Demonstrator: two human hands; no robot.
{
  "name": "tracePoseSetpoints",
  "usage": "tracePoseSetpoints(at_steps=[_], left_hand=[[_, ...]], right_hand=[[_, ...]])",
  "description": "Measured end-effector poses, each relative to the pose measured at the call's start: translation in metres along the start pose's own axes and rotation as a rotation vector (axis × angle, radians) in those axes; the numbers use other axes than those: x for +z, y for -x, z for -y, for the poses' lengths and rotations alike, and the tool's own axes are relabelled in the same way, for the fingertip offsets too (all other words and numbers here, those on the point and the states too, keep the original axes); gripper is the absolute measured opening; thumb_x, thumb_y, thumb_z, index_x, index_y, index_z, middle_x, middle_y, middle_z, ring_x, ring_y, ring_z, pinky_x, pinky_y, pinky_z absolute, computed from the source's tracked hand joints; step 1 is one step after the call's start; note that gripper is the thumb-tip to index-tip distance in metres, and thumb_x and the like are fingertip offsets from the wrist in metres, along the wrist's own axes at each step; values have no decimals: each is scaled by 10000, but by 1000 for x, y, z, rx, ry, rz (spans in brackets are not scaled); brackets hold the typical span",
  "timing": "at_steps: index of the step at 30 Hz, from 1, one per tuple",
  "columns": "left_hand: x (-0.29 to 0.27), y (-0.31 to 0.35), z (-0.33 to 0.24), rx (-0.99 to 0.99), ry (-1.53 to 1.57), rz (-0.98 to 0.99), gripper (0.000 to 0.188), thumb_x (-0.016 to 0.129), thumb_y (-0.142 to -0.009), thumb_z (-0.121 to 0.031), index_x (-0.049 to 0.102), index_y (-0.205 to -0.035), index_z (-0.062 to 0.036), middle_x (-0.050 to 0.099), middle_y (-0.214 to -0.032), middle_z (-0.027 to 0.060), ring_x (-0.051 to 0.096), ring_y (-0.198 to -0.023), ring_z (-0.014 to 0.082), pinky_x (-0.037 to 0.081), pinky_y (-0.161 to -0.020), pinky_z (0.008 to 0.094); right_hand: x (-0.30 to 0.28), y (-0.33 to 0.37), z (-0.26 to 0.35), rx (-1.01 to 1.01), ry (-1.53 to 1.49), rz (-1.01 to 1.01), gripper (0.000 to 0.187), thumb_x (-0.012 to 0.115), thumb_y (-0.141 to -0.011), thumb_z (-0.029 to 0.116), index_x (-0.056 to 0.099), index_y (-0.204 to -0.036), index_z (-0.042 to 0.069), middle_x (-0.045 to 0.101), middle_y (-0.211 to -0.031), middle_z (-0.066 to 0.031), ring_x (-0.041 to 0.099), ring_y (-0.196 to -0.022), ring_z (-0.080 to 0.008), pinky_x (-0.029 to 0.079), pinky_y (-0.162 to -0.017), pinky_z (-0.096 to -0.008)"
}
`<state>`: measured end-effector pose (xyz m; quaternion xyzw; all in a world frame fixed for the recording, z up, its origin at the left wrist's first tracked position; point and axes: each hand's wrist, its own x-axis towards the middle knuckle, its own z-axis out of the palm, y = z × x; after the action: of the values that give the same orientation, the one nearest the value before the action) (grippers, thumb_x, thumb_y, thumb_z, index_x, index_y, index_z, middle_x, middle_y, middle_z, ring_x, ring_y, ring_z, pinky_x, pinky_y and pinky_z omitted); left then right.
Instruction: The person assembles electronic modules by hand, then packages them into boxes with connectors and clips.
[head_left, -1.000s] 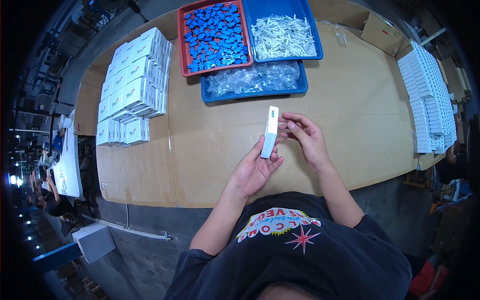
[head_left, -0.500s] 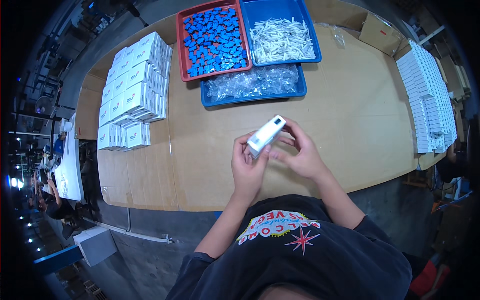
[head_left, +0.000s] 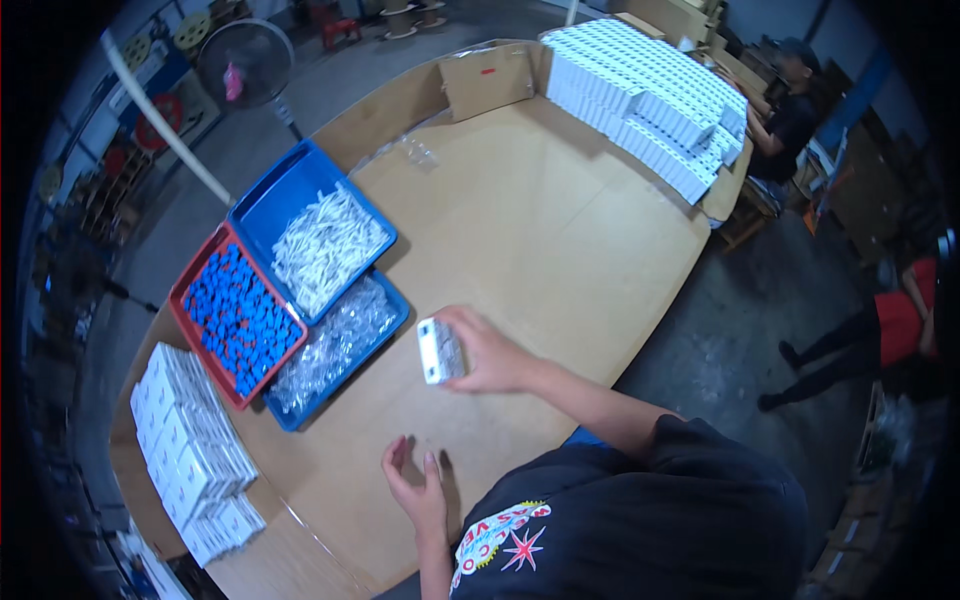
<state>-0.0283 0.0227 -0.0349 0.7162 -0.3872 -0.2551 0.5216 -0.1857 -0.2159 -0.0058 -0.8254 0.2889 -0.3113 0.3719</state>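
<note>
A small white box (head_left: 431,352) is gripped in my right hand (head_left: 487,350), raised over the middle of the cardboard-lined table (head_left: 560,230). One narrow side of the box, with small dark marks, faces up; my fingers cover its right part. Lower down and nearer my body, my left hand (head_left: 416,487) is held above the table with its fingers apart and nothing in them. Beyond the box, the nearest container is a blue tray (head_left: 398,318) of clear plastic bags (head_left: 335,345).
A red tray (head_left: 296,345) holds blue pieces (head_left: 240,310); another blue tray (head_left: 268,190) holds white sticks (head_left: 325,240). White boxes stand stacked at the left (head_left: 185,440). Rows of white boxes (head_left: 640,100) fill the far right corner. One person (head_left: 790,125) sits beyond them; another (head_left: 890,325) stands at the right.
My view has swung to the right. The box was between both hands; my left hand has let go, and my right hand now holds it alone.
</note>
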Motion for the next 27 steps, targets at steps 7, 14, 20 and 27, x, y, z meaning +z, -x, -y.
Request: tracePoseSetpoints(at_steps=[7,14,20,27], left_hand=[[18,23,34,-60,76,-38,407,640,-967,17,514,-1353,47,546,-1344,181,570,-1298,303,441,-1144,412],[29,23,49,104,-93,-21,442,632,-934,17,492,-1351,53,477,-1361,203,542,-1267,333,479,-1116,444],[30,24,40,114,-243,-15,450,576,-932,71,468,-1368,49,467,-1354,175,518,-1291,288,438,-1148,426],[26,23,48,97,-449,25,431,703,-999,-153,537,-1360,15,489,-1327,168,538,-1127,246,502,-927,341]], right_hand=[[-176,-14,-159,354,116,-656,968,957,-722,266,454,-1507,5,567,-1432,-178,576,-1310,-306,489,-1094,-439],[-373,-44,-287,304,232,-1053,1086,971,-706,263,362,-1564,-6,577,-1368,-196,656,-1204,-298,560,-995,-436],[-446,-74,-310,504,379,-1048,1089,968,-692,309,390,-1555,-17,599,-1361,-228,645,-1220,-328,538,-1034,-429],[-474,-95,-344,480,534,-1047,1082,962,-703,328,394,-1559,-10,636,-1354,-230,668,-1188,-325,537,-1023,-418]])
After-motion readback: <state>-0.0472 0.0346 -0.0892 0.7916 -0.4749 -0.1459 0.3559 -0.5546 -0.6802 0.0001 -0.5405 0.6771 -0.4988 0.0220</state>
